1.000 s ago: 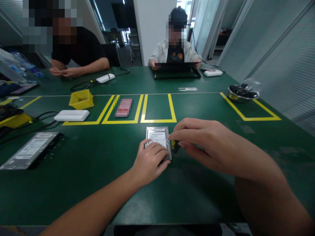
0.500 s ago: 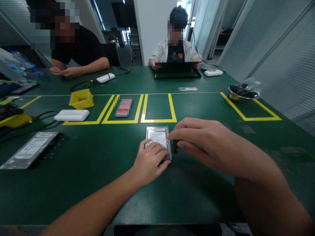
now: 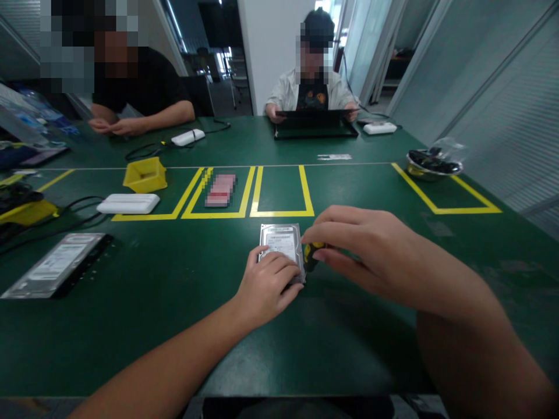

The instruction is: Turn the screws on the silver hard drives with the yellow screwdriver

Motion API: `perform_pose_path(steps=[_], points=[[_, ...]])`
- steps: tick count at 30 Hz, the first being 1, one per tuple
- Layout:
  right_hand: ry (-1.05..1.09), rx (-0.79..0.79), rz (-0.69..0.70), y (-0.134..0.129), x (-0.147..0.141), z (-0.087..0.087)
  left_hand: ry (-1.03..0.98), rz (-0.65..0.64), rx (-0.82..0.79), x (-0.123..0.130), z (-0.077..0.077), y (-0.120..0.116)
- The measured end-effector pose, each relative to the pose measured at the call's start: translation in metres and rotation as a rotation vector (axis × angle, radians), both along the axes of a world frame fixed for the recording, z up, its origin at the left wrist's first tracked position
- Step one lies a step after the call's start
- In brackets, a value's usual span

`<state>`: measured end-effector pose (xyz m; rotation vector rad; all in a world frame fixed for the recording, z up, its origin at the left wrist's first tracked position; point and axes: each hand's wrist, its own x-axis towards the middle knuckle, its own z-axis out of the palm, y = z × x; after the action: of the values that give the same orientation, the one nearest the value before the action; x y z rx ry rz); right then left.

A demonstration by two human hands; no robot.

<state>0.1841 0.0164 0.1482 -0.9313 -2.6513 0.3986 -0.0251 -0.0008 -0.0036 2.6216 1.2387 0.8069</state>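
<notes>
A silver hard drive with a white label lies on the green table in front of me. My left hand rests over its near part, fingers curled across the top and thumb at the near right corner, gripping it. My right hand pinches a short black-and-yellow screwdriver between thumb and fingers. The screwdriver points down and leans toward the drive's right edge; its tip is too small to make out.
Another drive lies at left on a black tray, small screws beside it. Beyond are a yellow bin, a white power strip, a pixelated pink item and a bowl of dark parts. Two people sit across the table.
The screwdriver has turned in my right fingers, so more of its yellow shows. My right hand has shifted very slightly; my left hand and the drive stay put.
</notes>
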Motion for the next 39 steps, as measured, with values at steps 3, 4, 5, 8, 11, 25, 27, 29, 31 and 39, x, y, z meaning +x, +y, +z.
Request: perform_pose_path(steps=[3, 4, 5, 8, 11, 25, 27, 29, 31, 39], points=[[-0.004, -0.006, 0.003, -0.0005, -0.0002, 0.0007, 0.004, 0.001, 0.007, 0.0002, 0.0, -0.0001], [0.009, -0.007, 0.014, -0.0008, 0.0001, 0.0007, 0.004, -0.001, 0.01, 0.0002, -0.0001, 0.0], [0.025, -0.009, 0.027, -0.0011, 0.0004, 0.0006, 0.002, -0.003, 0.014, 0.0002, -0.0002, 0.0], [0.046, -0.015, 0.053, -0.0015, 0.0012, 0.0, -0.006, -0.003, 0.017, 0.0, -0.0003, 0.0001], [0.021, -0.006, 0.038, -0.0011, 0.0009, 0.0001, -0.006, -0.002, 0.013, -0.0001, 0.0, 0.0], [0.009, 0.001, 0.01, -0.0005, 0.0005, -0.0003, -0.004, -0.004, 0.014, 0.0002, 0.0002, -0.0001], [-0.004, 0.004, -0.003, -0.0001, 0.0003, 0.0001, 0.0, -0.007, 0.014, 0.0002, 0.0005, -0.0001], [-0.011, 0.005, -0.005, -0.0001, 0.0003, 0.0002, 0.003, -0.007, 0.016, 0.0002, 0.0007, -0.0001], [-0.013, 0.004, -0.001, -0.0001, 0.0005, -0.0001, 0.004, -0.007, 0.02, 0.0003, 0.0005, 0.0], [-0.01, 0.014, -0.013, -0.001, 0.0002, -0.0006, -0.02, -0.028, 0.008, 0.0008, -0.0023, 0.0003]])
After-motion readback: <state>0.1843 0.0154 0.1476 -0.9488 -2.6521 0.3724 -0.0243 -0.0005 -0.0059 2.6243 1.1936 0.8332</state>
